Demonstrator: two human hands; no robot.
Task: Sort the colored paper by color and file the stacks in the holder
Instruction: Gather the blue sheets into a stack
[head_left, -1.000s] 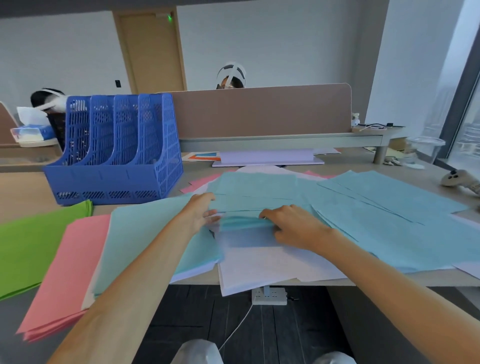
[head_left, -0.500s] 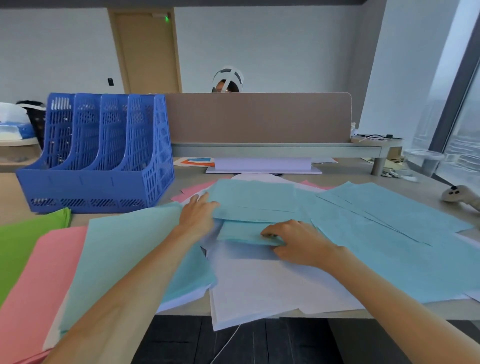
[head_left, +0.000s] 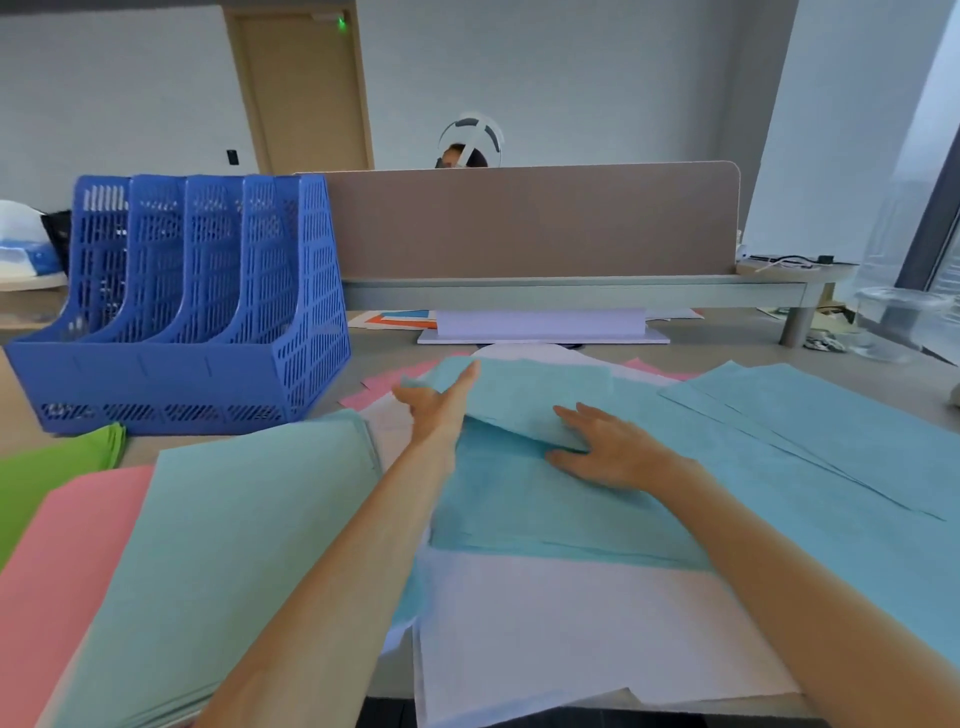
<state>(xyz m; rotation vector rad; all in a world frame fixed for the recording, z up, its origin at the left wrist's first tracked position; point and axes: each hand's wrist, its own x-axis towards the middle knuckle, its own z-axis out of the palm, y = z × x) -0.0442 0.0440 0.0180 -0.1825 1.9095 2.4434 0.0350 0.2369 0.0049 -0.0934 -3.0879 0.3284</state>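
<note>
Head view: left hand (head_left: 440, 408) lifts a blue sheet (head_left: 535, 397), grip unclear; flat right hand (head_left: 610, 452) pins the pile (head_left: 519, 504), so peel slowly.

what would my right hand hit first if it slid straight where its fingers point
Probably the left hand, at its wrist: the right hand lies flat on the light blue paper, fingers pointing left under the raised blue sheet, toward that wrist. Depth is hard to judge.

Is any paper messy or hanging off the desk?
Yes. The white sheets lie crooked and hang over the front edge of the desk, and the blue sheets are fanned out unevenly, not stacked.
</note>
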